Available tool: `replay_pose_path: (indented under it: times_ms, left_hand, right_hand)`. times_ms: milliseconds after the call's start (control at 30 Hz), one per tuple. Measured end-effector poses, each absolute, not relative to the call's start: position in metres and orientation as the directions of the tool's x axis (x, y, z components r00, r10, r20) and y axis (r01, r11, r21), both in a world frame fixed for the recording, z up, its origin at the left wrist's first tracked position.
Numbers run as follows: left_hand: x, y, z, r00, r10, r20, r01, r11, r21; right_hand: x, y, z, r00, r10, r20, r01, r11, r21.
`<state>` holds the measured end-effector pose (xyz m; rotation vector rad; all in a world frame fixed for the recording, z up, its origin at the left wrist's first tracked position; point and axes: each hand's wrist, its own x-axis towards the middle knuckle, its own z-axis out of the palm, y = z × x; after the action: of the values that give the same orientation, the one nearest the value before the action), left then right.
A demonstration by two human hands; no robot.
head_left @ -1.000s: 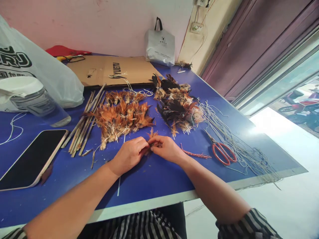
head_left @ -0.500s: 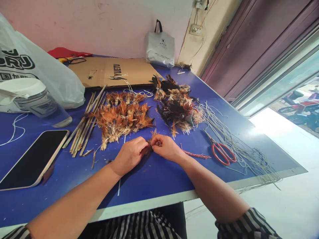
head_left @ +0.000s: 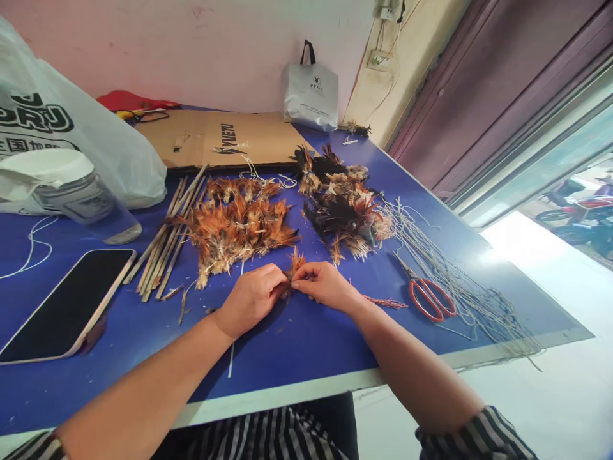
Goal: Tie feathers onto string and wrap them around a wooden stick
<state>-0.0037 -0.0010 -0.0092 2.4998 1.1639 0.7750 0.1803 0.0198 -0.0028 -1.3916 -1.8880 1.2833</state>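
My left hand (head_left: 251, 299) and my right hand (head_left: 324, 285) meet at the middle of the blue table (head_left: 297, 345). Both are closed, pinching a small orange feather bundle (head_left: 295, 264) between their fingertips. The feather tips fan out above my fingers. Just beyond lies a heap of orange feathers (head_left: 239, 227). To its right is a pile of darker brown and black feathers (head_left: 342, 207). A thin white string (head_left: 232, 359) runs from under my left hand toward the table's front edge.
Thin sticks (head_left: 165, 239) lie left of the orange heap. Red-handled scissors (head_left: 428, 294) and loose strings (head_left: 460, 281) lie at the right. A phone (head_left: 62, 306), a jar (head_left: 79, 198) and a plastic bag (head_left: 71, 134) are at the left. Cardboard (head_left: 225, 137) and a grey bag (head_left: 310, 92) stand at the back.
My hands have stayed together on the small feather bundle, with only slight finger movement. The view has shifted a little.
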Motion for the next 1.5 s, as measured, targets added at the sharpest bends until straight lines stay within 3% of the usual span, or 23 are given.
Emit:
replay_pose_path:
  times_ms: [300, 633, 867, 1200, 1300, 1500]
  left_hand:
    - [-0.014, 0.008, -0.007, 0.511, 0.792, 0.335, 0.673, -0.61, 0.418]
    - [-0.013, 0.007, -0.007, 0.489, 0.821, 0.294, 0.748, -0.568, 0.344]
    - [-0.011, 0.004, -0.01, 0.467, 0.838, 0.281, 0.777, -0.541, 0.323]
    - [-0.009, 0.003, -0.007, 0.425, 0.87, 0.25, 0.794, -0.49, 0.36]
    - [-0.01, 0.004, -0.007, 0.411, 0.878, 0.244, 0.793, -0.476, 0.38]
    - [-0.017, 0.008, -0.004, 0.359, 0.922, 0.143, 0.787, -0.381, 0.486]
  right_hand:
    - [0.193, 0.02, 0.002, -0.421, 0.879, -0.224, 0.408, -0.037, -0.912]
    - [0.195, 0.021, -0.001, -0.394, 0.892, -0.223, 0.474, -0.01, -0.88]
    - [0.194, 0.018, 0.003, -0.467, 0.883, 0.045, 0.589, 0.349, -0.729]
    - [0.196, 0.017, -0.001, -0.487, 0.872, 0.051, 0.631, 0.392, -0.67]
    - [0.196, 0.018, -0.002, -0.466, 0.885, 0.017, 0.62, 0.34, -0.707]
    - [0.205, 0.021, 0.009, -0.358, 0.883, -0.305, 0.534, -0.075, -0.842]
